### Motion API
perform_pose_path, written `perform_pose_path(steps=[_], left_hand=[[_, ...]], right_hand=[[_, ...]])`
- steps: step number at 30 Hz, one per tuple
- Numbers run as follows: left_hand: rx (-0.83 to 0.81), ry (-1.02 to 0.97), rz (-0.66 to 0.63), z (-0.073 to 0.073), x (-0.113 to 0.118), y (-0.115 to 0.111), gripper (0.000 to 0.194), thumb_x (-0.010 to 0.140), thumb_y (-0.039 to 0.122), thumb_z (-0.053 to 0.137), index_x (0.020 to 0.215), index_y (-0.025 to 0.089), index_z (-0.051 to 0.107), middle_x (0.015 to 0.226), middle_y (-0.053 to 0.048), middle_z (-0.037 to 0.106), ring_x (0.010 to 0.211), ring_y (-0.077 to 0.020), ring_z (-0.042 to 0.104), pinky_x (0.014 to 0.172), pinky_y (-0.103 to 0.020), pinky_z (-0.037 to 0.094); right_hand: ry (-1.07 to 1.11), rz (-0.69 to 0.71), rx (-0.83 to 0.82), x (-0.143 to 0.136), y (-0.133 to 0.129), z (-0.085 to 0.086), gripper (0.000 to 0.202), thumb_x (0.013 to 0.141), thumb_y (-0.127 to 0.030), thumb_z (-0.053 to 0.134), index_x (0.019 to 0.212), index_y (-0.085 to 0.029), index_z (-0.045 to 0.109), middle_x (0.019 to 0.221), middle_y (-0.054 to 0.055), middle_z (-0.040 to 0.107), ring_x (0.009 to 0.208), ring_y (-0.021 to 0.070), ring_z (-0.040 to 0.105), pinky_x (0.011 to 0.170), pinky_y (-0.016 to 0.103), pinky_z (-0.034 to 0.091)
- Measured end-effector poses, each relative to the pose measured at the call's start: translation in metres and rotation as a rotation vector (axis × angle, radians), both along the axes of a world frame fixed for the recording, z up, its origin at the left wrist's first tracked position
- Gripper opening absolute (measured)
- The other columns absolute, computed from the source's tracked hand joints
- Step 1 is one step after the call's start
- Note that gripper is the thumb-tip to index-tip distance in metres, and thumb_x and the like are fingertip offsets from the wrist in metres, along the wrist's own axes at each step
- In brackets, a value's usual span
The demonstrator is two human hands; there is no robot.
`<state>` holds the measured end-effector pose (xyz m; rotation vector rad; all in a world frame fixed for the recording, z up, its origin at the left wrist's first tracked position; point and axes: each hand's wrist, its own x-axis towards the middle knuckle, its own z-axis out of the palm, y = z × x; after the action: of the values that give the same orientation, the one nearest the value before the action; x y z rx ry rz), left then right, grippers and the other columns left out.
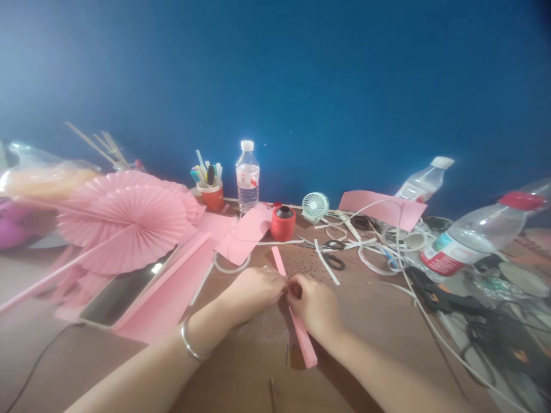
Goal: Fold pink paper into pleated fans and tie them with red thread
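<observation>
A narrow folded strip of pink paper (305, 344) slants over the wooden table in front of me. At its middle, my left hand (256, 292) is closed, with a ring and a silver bangle showing on that arm. My right hand (316, 304) pinches the strip from the other side, thumb and forefinger curled, its fingertips meeting those of the left. Whatever small thing may lie between the fingertips is hidden. Just beyond the hands are many tiny dark specks (303, 265), a white paper strip (326, 264) and black-handled scissors (333, 261).
Pleated pink paper fans (129, 221) and pink sheets (167, 298) lie left, partly over a dark flat device (118, 298). Behind stand a pen cup (212, 198), a water bottle (248, 183), a red round object (283, 226) and a small fan (315, 206). Cables and bottles (473, 232) crowd the right.
</observation>
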<state>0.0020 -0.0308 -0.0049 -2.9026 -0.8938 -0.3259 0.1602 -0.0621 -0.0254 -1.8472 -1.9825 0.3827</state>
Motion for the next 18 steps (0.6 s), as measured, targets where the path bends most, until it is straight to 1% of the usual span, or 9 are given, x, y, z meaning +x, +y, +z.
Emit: perform_pose_path(steps=[3,7,11,14,18], left_hand=[[-0.027,0.030,-0.002,-0.0009,-0.0010,0.0014,0.018,0.086,0.015,0.039,0.077,0.013,0.054,0.070,-0.004,0.057,0.071,-0.0160,0.057,0.066,-0.028,0.045],[-0.020,0.057,0.010,-0.0014,-0.0011,0.0032,0.016,0.084,0.014,0.039,0.080,0.013,0.054,0.074,-0.006,0.058,0.074,-0.0182,0.056,0.065,-0.030,0.045],[-0.051,0.046,0.051,-0.0009,0.0002,0.0036,0.014,0.084,0.016,0.041,0.078,0.014,0.054,0.073,-0.005,0.058,0.071,-0.0179,0.056,0.063,-0.030,0.045],[-0.083,0.034,0.082,-0.0004,0.0011,0.0035,0.015,0.084,0.019,0.042,0.076,0.015,0.054,0.072,-0.004,0.058,0.070,-0.0177,0.056,0.062,-0.030,0.044],[-0.086,0.021,0.066,0.0002,0.0003,0.0030,0.012,0.084,0.017,0.043,0.079,0.016,0.053,0.075,-0.003,0.058,0.072,-0.0172,0.057,0.063,-0.029,0.044]], right_hand=[[-0.011,0.021,0.011,0.0013,0.0003,-0.0013,0.006,0.069,-0.019,0.055,0.065,-0.023,0.058,0.062,-0.003,0.061,0.055,0.0121,0.051,0.049,0.024,0.020],[0.004,0.048,0.028,0.0043,0.0003,-0.0028,0.007,0.069,-0.019,0.054,0.063,-0.022,0.056,0.062,-0.003,0.061,0.054,0.0119,0.050,0.049,0.023,0.020],[0.053,0.081,0.021,0.0076,-0.0008,-0.0027,0.007,0.071,-0.021,0.053,0.066,-0.022,0.057,0.064,-0.002,0.062,0.058,0.0130,0.052,0.050,0.023,0.021],[0.094,0.087,-0.003,0.0091,-0.0017,-0.0020,0.008,0.073,-0.024,0.052,0.067,-0.022,0.057,0.062,-0.003,0.061,0.057,0.0125,0.052,0.050,0.023,0.021],[0.123,0.080,-0.020,0.0096,-0.0014,-0.0017,0.007,0.073,-0.024,0.052,0.067,-0.023,0.057,0.062,-0.004,0.060,0.056,0.0120,0.051,0.049,0.023,0.021]])
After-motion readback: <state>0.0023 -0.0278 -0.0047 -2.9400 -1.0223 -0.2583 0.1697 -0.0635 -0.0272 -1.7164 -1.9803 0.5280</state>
